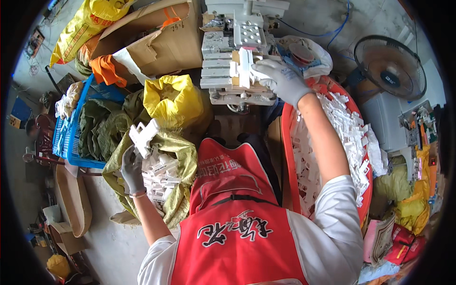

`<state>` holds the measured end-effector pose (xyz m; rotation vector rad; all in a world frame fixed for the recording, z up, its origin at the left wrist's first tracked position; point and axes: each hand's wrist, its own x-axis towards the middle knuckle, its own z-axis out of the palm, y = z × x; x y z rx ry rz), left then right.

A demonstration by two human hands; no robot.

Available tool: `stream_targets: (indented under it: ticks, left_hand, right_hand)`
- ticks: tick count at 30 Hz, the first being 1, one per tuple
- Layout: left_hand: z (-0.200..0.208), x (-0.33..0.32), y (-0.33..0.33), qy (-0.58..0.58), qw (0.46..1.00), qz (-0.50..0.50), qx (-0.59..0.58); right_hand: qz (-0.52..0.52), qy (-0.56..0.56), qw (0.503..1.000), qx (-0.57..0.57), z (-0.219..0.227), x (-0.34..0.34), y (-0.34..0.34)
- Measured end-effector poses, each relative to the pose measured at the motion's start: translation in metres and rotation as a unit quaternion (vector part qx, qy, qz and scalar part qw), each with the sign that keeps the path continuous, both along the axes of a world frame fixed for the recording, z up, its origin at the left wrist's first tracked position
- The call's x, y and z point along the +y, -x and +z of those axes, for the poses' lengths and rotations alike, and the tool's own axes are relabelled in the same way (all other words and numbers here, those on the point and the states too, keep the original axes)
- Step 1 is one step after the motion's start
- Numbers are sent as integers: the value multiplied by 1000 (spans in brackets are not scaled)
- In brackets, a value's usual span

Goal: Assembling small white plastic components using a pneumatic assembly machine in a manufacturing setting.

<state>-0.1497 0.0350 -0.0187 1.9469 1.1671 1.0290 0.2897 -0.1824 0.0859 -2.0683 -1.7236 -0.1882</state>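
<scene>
Spreading your arms between the machine point(221, 64) and a sack, you have 2 gray-gloved hands at separate spots. Your right hand point(282, 80) reaches forward, fingers extended and slightly bent, fingertips at the right side of a white plastic piece point(245, 66) on the machine's front; how firmly you grip it cannot be told. Your left hand point(133, 167) is partly closed around the lower end of some white parts point(144, 135), raised above the mouth of the green sack point(183, 199), where more white pieces point(159, 175) lie heaped.

Your right forearm crosses above the red tub point(286, 142), its rim close beside your right side. The yellow sack point(173, 104) and blue crate point(73, 128) crowd your left hand's far side; floor point(111, 213) shows left of the green sack. A fan point(390, 69) stands well beyond your right hand.

Your right thumb is hard to make out, the left palm is hidden, and your feet are lost in shadow.
</scene>
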Motion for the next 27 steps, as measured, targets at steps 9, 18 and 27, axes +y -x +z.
stream_targets:
  ticks: [9, 18, 27]
  left_hand:
    - [-39, 5, 100, -43, 994, 79, 68]
    - [-53, 29, 97, -4, 987, 158, 39]
    - [-29, 7, 3, -139, 970, -20, 197]
  right_hand:
    - [-183, -123, 967, 130, -67, -133, -17]
    - [-500, 222, 765, 339, -259, -366, 24]
    - [-594, 191, 778, 71, -393, -345, 66]
